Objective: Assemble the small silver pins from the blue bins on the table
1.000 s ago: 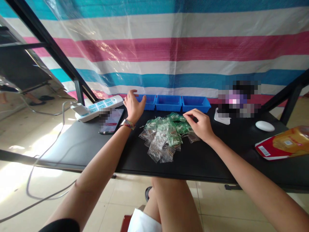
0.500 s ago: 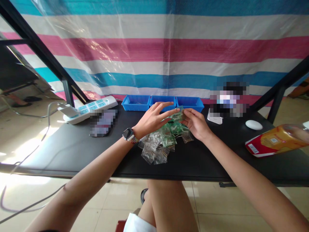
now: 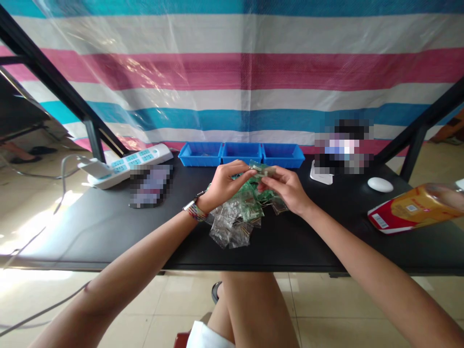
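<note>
Between my two hands is a small green-tinted plastic bag [image 3: 261, 169], raised a little above the pile. My left hand [image 3: 230, 182] pinches its left end between thumb and fingers. On its right end the fingers of my right hand [image 3: 288, 187] are closed. What the bag contains is too small to make out. Below lies a heap of small plastic bags [image 3: 235, 217], some clear and some green, several with thin metal pieces inside. My hands hide the far part of this heap.
Three joined blue bins [image 3: 241, 162] stand behind the hands. To the left are a power strip [image 3: 136, 162] and a blurred-out phone-like object [image 3: 154, 186]. On the right lie a white oval object [image 3: 380, 184] and a drink bottle [image 3: 413, 208] on its side.
My left hand has gone from spread fingers to a pinch on the green bag. My right hand has shifted slightly left, still holding the bag.
</note>
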Tool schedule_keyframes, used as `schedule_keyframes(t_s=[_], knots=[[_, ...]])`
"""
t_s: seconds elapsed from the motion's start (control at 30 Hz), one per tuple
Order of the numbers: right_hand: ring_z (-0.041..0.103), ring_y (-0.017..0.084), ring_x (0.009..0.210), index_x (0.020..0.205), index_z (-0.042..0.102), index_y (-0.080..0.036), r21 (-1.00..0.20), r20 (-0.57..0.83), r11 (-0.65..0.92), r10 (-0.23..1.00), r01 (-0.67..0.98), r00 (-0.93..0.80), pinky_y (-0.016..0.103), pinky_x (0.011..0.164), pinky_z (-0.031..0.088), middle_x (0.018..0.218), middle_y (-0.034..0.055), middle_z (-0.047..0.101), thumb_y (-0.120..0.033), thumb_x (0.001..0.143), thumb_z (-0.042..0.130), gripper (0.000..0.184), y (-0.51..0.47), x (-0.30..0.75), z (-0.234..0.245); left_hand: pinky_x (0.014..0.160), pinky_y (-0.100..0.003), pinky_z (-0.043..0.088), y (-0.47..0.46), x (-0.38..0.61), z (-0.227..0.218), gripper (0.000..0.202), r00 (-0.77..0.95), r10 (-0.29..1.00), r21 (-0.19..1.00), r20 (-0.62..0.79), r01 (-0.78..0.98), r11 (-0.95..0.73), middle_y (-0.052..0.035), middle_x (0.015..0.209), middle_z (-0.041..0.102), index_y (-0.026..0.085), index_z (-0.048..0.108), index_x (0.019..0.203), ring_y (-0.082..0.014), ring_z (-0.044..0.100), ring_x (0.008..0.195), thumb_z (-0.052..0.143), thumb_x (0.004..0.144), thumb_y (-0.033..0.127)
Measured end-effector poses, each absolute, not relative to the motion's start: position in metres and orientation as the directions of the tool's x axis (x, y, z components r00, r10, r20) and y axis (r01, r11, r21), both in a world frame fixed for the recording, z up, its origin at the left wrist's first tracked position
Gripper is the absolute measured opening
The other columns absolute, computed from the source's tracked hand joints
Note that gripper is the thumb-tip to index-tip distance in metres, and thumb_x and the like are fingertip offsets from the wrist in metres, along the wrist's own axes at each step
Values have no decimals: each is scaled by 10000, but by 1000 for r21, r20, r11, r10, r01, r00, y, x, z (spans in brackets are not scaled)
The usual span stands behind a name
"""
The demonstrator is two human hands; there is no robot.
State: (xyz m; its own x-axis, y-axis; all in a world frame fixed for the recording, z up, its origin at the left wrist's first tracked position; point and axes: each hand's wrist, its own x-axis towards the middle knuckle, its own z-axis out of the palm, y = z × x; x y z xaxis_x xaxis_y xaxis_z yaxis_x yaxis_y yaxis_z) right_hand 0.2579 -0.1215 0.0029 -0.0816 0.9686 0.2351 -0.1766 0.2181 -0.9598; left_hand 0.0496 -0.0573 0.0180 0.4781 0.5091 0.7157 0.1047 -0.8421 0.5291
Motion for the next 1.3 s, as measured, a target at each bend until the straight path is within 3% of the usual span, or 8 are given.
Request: schedule_keyframes(t_s=[0.1, 0.23, 0.3, 0.43, 0.63, 0.9, 1.1, 1.3], knots=[[708, 178, 664, 870, 779, -228, -963, 230, 221, 972, -155, -43, 326, 700, 606, 745, 8, 742, -493, 821, 922, 305, -120, 258, -1, 804, -359, 540, -56, 48, 15, 375, 501, 514, 517, 696, 148, -843, -62, 836, 749, 206, 770, 895, -203, 671, 808, 606, 1089, 483], [698, 166, 624, 828, 788, -214, -964, 182, 177, 983, -200, -3, 322, 664, 612, 765, 23, 759, -510, 754, 966, 353, -117, 260, 0, 1010, -419, 560, -55, 43, 15, 397, 468, 461, 434, 754, 173, -884, -127, 1252, 754, 233, 636, 1488, -245, 702, 1121, 524, 1118, 321], [704, 167, 616, 815, 796, -209, -965, 153, 148, 988, -219, -6, 327, 659, 623, 766, 30, 767, -510, 728, 981, 364, -117, 260, 1, 1112, -470, 525, -55, 41, 16, 486, 484, 394, 343, 781, 195, -919, -144, 1452, 673, 270, 545, 1593, -266, 647, 1297, 475, 1114, 222], [719, 170, 613, 836, 801, -196, -968, 93, 73, 993, -239, -74, 318, 642, 630, 792, 39, 783, -496, 705, 996, 381, -120, 260, 1, 1178, -546, 466, -54, 39, 18, 372, 589, 283, 167, 757, 244, -955, -100, 1486, 677, 310, 711, 1414, -308, 568, 1408, 572, 1082, 218], [739, 184, 690, 1318, 723, -261, -954, 160, 121, 979, -274, -124, 349, 689, 645, 938, 18, 773, -500, 776, 947, 634, -126, 263, 9, 985, -444, 517, -52, 41, 13, 215, 585, 325, 228, 743, 235, -945, -76, 1038, 806, 239, 789, 1170, -256, 692, 1059, 626, 1095, 357], [547, 143, 579, 876, 784, -229, -932, 338, 333, 941, 141, 11, 280, 499, 476, 711, -12, 580, -553, 795, 909, 357, -120, 267, 3, 800, -365, 474, -52, 47, 7, 439, 588, 440, 348, 678, 270, -898, -40, 730, 665, 202, 647, 760, -215, 600, 799, 583, 1105, 466], [596, 163, 566, 824, 770, -213, -959, 270, 269, 963, 92, 1, 290, 523, 498, 646, 8, 658, -540, 802, 899, 352, -120, 271, 5, 872, -400, 439, -62, 43, 18, 497, 612, 508, 347, 606, 371, -861, -53, 749, 690, 204, 617, 730, -236, 613, 846, 456, 1138, 437], [658, 126, 595, 831, 789, -198, -958, 174, 231, 939, -168, 298, 237, 558, 578, 702, -2, 722, -432, 680, 981, 338, -102, 285, 0, 1014, -439, 477, -49, 39, 16, 270, 604, 602, 395, 523, 455, -798, -85, 1150, 799, 191, 786, 1126, -276, 690, 1046, 558, 991, 241]])
